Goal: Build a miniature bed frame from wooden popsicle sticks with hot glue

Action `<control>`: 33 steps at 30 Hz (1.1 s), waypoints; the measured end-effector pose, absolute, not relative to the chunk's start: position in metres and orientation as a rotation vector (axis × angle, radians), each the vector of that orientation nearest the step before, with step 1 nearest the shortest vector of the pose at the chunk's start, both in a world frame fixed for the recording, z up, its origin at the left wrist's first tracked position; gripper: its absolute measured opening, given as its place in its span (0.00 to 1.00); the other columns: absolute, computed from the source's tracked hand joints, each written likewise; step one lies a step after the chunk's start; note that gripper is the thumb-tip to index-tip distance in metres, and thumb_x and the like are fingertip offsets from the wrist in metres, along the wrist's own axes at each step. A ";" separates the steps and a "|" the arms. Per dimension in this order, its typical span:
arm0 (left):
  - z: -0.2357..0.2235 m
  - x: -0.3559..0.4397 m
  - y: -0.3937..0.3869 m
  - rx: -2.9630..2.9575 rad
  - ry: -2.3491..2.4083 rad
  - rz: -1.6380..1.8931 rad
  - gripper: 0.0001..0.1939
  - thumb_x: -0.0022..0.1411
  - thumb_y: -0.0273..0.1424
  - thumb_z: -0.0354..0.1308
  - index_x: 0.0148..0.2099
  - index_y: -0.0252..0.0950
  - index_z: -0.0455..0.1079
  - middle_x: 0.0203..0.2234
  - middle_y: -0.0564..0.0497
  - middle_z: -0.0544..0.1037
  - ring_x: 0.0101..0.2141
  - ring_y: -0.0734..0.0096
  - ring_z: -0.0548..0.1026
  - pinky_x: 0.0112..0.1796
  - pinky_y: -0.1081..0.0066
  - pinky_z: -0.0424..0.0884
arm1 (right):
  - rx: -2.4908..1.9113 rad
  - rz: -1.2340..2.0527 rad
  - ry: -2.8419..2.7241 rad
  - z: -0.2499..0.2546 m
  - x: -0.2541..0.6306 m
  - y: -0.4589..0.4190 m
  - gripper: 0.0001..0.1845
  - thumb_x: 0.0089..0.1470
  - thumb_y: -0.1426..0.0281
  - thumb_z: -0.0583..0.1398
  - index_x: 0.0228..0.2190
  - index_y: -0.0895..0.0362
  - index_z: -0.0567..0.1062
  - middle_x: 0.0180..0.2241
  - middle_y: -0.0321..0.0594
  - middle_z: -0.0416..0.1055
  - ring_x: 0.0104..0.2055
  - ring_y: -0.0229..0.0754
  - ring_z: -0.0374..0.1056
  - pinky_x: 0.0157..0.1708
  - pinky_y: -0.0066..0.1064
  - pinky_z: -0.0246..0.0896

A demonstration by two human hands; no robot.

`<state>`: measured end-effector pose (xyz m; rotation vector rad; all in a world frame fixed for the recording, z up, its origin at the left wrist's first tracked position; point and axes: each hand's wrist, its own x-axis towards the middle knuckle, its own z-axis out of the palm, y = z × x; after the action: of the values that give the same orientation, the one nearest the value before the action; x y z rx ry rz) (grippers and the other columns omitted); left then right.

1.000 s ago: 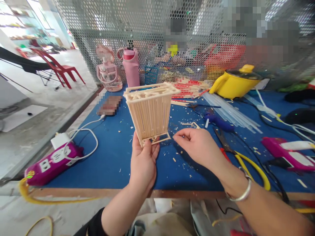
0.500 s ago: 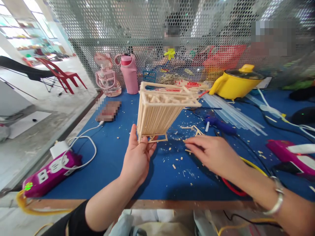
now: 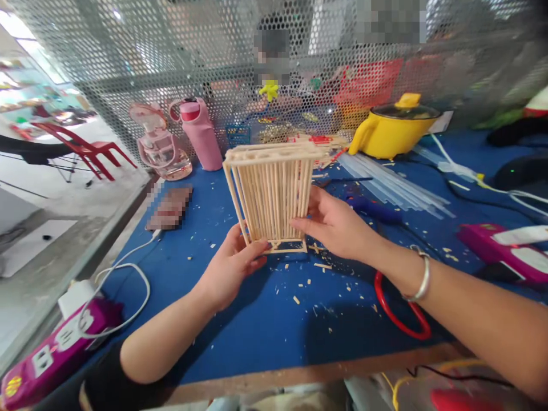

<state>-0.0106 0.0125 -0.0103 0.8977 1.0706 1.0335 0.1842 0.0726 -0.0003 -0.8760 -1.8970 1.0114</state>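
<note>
A box-like frame of thin wooden sticks (image 3: 274,197) is held up above the blue table mat, its upright sticks set close together. My left hand (image 3: 235,260) grips its lower left corner, thumb across the bottom. On the right side, my right hand (image 3: 334,222) has its thumb on the front and the other fingers partly hidden behind the frame. Small wood scraps (image 3: 323,266) lie scattered on the mat below. To the right of the frame rests a blue glue gun (image 3: 374,210), partly behind my right hand.
Clear glue sticks (image 3: 394,185) and a yellow pot (image 3: 396,131) stand at the back right. Two pink bottles (image 3: 201,134) are by the mesh screen (image 3: 171,57). A phone (image 3: 171,208) charges at left near a purple power strip (image 3: 64,342). A red handle (image 3: 398,314) lies near the front edge.
My right hand has moved from the scraps on the mat up to the frame's right side and taken hold. The frame has turned to show its front more squarely. The view has shifted.
</note>
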 end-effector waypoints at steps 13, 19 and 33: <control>-0.011 -0.061 0.022 1.266 0.939 1.097 0.29 0.44 0.21 0.69 0.50 0.38 0.71 0.46 0.44 0.77 0.52 0.54 0.71 0.51 0.63 0.68 | -0.839 1.065 -2.098 -0.012 0.176 0.083 0.23 0.55 0.72 0.58 0.52 0.51 0.64 0.52 0.38 0.70 0.53 0.40 0.68 0.52 0.36 0.66; -0.017 -0.056 0.028 1.248 0.898 1.144 0.35 0.47 0.20 0.67 0.58 0.41 0.64 0.53 0.44 0.72 0.53 0.57 0.70 0.53 0.62 0.67 | -1.026 0.790 -2.212 -0.004 0.191 0.084 0.36 0.52 0.69 0.62 0.59 0.49 0.56 0.57 0.43 0.66 0.56 0.46 0.65 0.51 0.40 0.66; -0.027 -0.048 0.034 1.330 1.011 1.137 0.23 0.54 0.25 0.63 0.53 0.38 0.68 0.50 0.43 0.74 0.51 0.60 0.72 0.53 0.61 0.66 | -2.070 0.070 -2.270 -0.011 0.310 0.111 0.27 0.49 0.71 0.60 0.52 0.64 0.68 0.45 0.60 0.73 0.42 0.54 0.71 0.37 0.39 0.60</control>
<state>-0.0485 0.0344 -0.0265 1.3300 1.0114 1.1369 0.3097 0.1109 -0.0114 -2.0698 -2.2699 0.0698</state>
